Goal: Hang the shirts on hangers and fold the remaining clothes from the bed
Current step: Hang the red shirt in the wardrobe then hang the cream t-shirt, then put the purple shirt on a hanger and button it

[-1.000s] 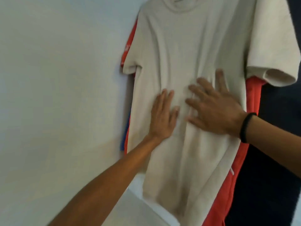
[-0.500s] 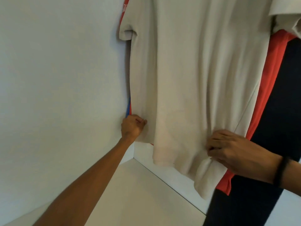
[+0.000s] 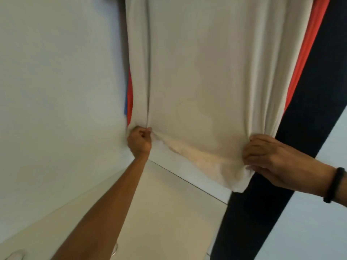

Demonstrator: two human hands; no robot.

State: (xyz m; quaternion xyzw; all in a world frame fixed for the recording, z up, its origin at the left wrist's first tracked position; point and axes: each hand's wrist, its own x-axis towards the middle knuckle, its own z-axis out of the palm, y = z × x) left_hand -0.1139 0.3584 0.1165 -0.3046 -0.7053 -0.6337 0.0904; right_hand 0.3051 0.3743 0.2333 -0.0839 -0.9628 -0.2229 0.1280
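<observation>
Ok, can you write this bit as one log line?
step: straighten hung shirt | left hand: grips hem corner | right hand: grips other corner | behind: red shirt

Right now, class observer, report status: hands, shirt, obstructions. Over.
Left hand grips beige shirt hem corner; right hand grips opposite corner. Shirt hanging, hem pulled taut. Red garment behind it; nothing blocking.

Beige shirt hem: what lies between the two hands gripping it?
Only the beige shirt spans from the left hand to the right hand, its hem sagging between them, per the head view.
</observation>
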